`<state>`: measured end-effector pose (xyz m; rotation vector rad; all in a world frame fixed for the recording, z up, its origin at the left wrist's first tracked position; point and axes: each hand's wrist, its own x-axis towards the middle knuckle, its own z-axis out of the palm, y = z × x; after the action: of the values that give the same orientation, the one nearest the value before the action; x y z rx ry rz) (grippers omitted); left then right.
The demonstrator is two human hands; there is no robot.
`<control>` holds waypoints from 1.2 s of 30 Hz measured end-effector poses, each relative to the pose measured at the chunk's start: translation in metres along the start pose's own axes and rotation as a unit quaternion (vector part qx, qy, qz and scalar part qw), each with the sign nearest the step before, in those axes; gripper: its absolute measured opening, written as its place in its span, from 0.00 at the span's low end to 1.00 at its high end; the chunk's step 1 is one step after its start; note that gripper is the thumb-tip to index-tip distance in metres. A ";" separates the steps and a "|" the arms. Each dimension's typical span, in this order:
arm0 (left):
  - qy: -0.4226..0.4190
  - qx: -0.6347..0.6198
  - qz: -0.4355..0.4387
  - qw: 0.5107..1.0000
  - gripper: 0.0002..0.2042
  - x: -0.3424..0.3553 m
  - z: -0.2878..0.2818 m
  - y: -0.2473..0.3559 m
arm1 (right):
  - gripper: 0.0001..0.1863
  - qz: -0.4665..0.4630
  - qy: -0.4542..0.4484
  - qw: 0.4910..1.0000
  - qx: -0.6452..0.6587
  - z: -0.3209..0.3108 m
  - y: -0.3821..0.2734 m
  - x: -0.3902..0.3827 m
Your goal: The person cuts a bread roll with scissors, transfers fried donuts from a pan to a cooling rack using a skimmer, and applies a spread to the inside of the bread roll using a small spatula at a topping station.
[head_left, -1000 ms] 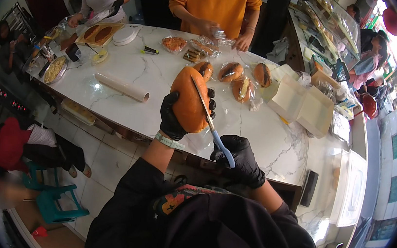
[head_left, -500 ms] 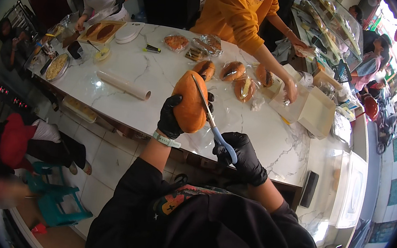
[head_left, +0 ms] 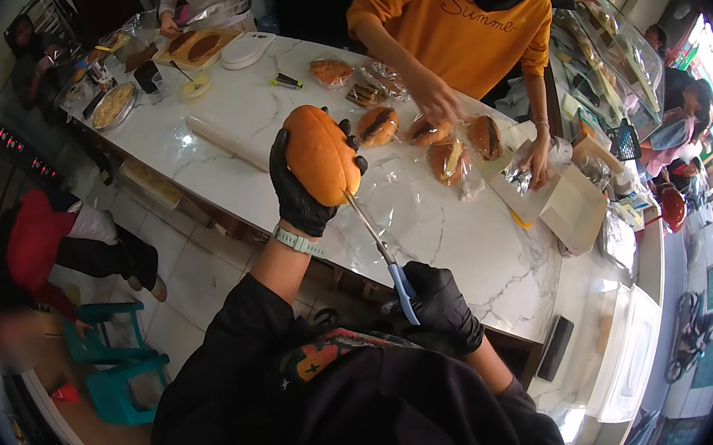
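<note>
My left hand [head_left: 304, 203], in a black glove with a pale green watch band at the wrist, is closed around a golden-brown oval bun [head_left: 318, 155] held up above the marble counter. In my gloved right hand [head_left: 441, 310] is a pair of scissors [head_left: 384, 254] with blue handles. The blade tips touch the lower right end of the bun, where a crease runs along its surface. Beyond my hands, several filled buns [head_left: 450, 160] in clear wrap rest on the counter.
Across the marble counter [head_left: 491, 273], a person in a yellow sweatshirt [head_left: 457, 36] reaches among wrapped buns and an open white box [head_left: 575, 208]. A roll of film [head_left: 227, 142] lies left of my hand. Another person works at a wooden board [head_left: 196, 44], far left. A black phone [head_left: 555, 344] lies right.
The bun has tilted and moved slightly left, and the scissors have drawn back from lying along its top to its lower end. The person opposite now reaches one hand to the wrapped buns.
</note>
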<state>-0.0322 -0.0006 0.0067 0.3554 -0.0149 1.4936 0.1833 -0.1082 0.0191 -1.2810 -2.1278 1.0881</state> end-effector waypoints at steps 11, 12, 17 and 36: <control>0.006 0.007 -0.025 1.000 0.24 0.004 0.002 -0.005 | 0.13 0.002 0.042 0.997 -0.065 -0.001 0.005 -0.009; 0.004 0.014 -0.032 0.999 0.24 0.004 0.002 -0.005 | 0.11 -0.010 0.048 0.997 -0.066 -0.001 0.008 -0.010; -0.004 0.025 -0.025 0.999 0.24 0.004 0.006 0.001 | 0.09 -0.054 0.021 0.992 -0.110 -0.006 0.009 -0.018; -0.037 0.009 0.004 0.999 0.24 0.003 0.007 -0.005 | 0.10 -0.002 0.087 0.996 -0.011 0.016 0.016 -0.009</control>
<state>-0.0261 0.0010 0.0126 0.4260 -0.0622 1.4881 0.1853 -0.1181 -0.0025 -1.3302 -2.0174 0.9172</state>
